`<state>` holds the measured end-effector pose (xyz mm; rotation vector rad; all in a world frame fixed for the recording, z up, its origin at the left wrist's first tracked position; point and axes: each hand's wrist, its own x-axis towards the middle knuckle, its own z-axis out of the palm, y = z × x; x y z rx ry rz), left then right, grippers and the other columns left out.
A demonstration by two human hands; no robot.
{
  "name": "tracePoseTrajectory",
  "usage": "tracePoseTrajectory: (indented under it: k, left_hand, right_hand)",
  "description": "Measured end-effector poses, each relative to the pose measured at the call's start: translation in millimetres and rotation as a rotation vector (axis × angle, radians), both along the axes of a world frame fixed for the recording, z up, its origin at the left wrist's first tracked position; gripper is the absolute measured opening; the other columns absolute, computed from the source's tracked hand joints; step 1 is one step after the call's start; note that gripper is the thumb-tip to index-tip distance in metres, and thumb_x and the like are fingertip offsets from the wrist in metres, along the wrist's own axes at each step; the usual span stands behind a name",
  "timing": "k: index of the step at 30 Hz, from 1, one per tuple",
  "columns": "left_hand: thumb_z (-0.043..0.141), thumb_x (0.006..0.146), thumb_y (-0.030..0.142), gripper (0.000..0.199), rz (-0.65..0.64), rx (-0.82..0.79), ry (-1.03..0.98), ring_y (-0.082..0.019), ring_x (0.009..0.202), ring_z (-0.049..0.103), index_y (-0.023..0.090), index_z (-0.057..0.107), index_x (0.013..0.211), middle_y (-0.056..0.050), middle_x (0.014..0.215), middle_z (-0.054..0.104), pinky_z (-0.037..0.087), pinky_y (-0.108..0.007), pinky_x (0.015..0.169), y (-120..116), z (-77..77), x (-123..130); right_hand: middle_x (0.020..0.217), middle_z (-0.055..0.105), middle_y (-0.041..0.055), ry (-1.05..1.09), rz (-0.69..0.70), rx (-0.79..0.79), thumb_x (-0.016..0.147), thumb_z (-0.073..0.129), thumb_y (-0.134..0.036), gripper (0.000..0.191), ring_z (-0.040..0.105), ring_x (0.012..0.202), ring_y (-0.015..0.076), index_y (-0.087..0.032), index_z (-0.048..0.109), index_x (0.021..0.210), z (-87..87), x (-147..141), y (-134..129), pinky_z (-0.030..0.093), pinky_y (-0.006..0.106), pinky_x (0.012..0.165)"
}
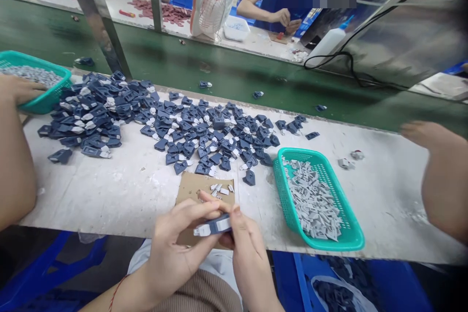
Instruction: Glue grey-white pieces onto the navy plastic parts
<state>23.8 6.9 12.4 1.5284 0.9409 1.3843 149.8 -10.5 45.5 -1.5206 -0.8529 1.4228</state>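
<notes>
Between my two hands is a dark blue plastic piece (214, 226) with a light grey strip along its side and a pale tip pointing left. My left hand (181, 239) grips it between thumb and fingers. From the other end my right hand (244, 241) pinches it, thumb on top; its fingertips are partly hidden behind the piece. Just beyond them a brown cardboard sheet (190, 185) lies on the table, with several small light grey parts (222, 189) on it. A heap of similar dark blue pieces (215, 131), many with pale tips, spreads behind the cardboard.
A green basket (280, 190) of grey parts stands right; another green basket (68, 78) is far left, with a co-worker's hand (25, 88) in it. Another person's arm (444, 175) reaches in at right. Behind runs a green conveyor belt (226, 73) carrying scattered pieces, with metal posts beside it.
</notes>
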Motion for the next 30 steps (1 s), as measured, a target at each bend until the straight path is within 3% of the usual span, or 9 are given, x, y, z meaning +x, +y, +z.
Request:
tracePoseTrajectory:
  k: [5, 10, 14, 16, 18, 20, 22, 26, 30]
  left_hand:
    - [0.065, 0.084, 0.000, 0.042, -0.043, 0.343, 0.238, -0.014, 0.079, 0.070, 0.022, 0.068, 0.120, -0.005, 0.090, 0.067, 0.060, -0.020, 0.068, 6, -2.5, -7]
    - [0.061, 0.087, 0.002, 0.043, -0.120, 0.515, 0.368, -0.018, 0.080, 0.073, 0.015, 0.062, 0.128, -0.009, 0.090, 0.072, 0.061, -0.024, 0.067, 15, -4.0, -10]
    - [0.056, 0.091, 0.004, 0.033, -0.188, 0.472, 0.319, -0.018, 0.074, 0.072, 0.017, 0.067, 0.119, -0.010, 0.085, 0.074, 0.060, -0.026, 0.066, 28, 5.1, -7]
    - [0.060, 0.089, 0.006, 0.023, -0.198, 0.354, 0.237, -0.017, 0.072, 0.071, 0.018, 0.072, 0.105, -0.009, 0.082, 0.074, 0.059, -0.025, 0.065, 37, 11.2, -7]
    - [0.068, 0.085, 0.011, 0.012, -0.136, 0.211, 0.156, -0.016, 0.069, 0.069, 0.018, 0.075, 0.091, -0.007, 0.076, 0.074, 0.058, -0.024, 0.063, 53, 17.7, -8]
    - [0.072, 0.082, 0.017, 0.004, -0.015, 0.069, 0.146, -0.016, 0.068, 0.070, 0.018, 0.076, 0.084, -0.006, 0.075, 0.074, 0.057, -0.024, 0.061, 81, 24.6, -12]
    - [0.073, 0.082, 0.023, 0.007, 0.130, -0.077, 0.245, -0.017, 0.070, 0.071, 0.017, 0.076, 0.084, -0.006, 0.080, 0.076, 0.058, -0.025, 0.064, 122, 31.8, -17]
    - [0.073, 0.082, 0.022, 0.011, 0.328, -0.201, 0.473, -0.018, 0.080, 0.073, 0.012, 0.076, 0.087, -0.007, 0.086, 0.078, 0.058, -0.027, 0.076, 233, 41.2, -30]
    - [0.067, 0.091, 0.027, 0.019, 0.408, -0.311, 0.713, -0.019, 0.087, 0.071, 0.011, 0.069, 0.101, -0.006, 0.099, 0.073, 0.059, -0.037, 0.080, 324, 37.6, -43]
  right_hand:
    - [0.122, 0.074, 0.0076, -0.014, -0.028, -0.041, 0.092, 0.036, -0.074, 0.065, 0.066, 0.115, 0.0285, -0.028, 0.079, 0.107, 6.2, 2, -2, 0.057, 0.039, 0.094]
    - [0.113, 0.075, 0.0107, -0.115, -0.032, 0.006, 0.090, 0.039, -0.075, 0.066, 0.064, 0.116, 0.0307, -0.026, 0.079, 0.105, 2.6, 2, -3, 0.052, 0.044, 0.101]
    - [0.107, 0.075, 0.0123, -0.086, -0.050, 0.067, 0.090, 0.041, -0.073, 0.065, 0.066, 0.108, 0.0306, -0.024, 0.079, 0.107, -5.4, 2, 2, 0.054, 0.043, 0.094]
    - [0.089, 0.073, 0.0102, -0.068, -0.027, 0.089, 0.090, 0.040, -0.074, 0.067, 0.068, 0.087, 0.0266, -0.023, 0.078, 0.113, -7.5, 6, 8, 0.057, 0.038, 0.078]
    - [0.064, 0.061, 0.0037, -0.062, 0.048, 0.119, 0.090, 0.035, -0.076, 0.074, 0.057, 0.061, 0.0197, -0.021, 0.074, 0.121, -7.1, 15, 15, 0.051, 0.032, 0.058]
    - [0.056, 0.047, -0.0018, -0.086, 0.100, 0.145, 0.092, 0.033, -0.075, 0.076, 0.043, 0.049, 0.0151, -0.018, 0.071, 0.126, -5.3, 33, 22, 0.039, 0.028, 0.048]
    - [0.059, 0.045, -0.0024, -0.176, 0.037, 0.170, 0.093, 0.038, -0.070, 0.069, 0.038, 0.050, 0.0139, -0.018, 0.070, 0.127, -3.6, 61, 28, 0.033, 0.027, 0.047]
    - [0.065, 0.055, 0.0016, -0.579, -0.169, 0.208, 0.089, 0.051, -0.063, 0.053, 0.052, 0.059, 0.0204, -0.023, 0.075, 0.114, -5.7, 138, 34, 0.040, 0.031, 0.052]
    - [0.097, 0.071, 0.0100, -0.983, -0.243, 0.154, 0.086, 0.050, -0.051, 0.040, 0.065, 0.078, 0.0289, -0.023, 0.074, 0.103, -13.6, 211, 35, 0.050, 0.039, 0.064]
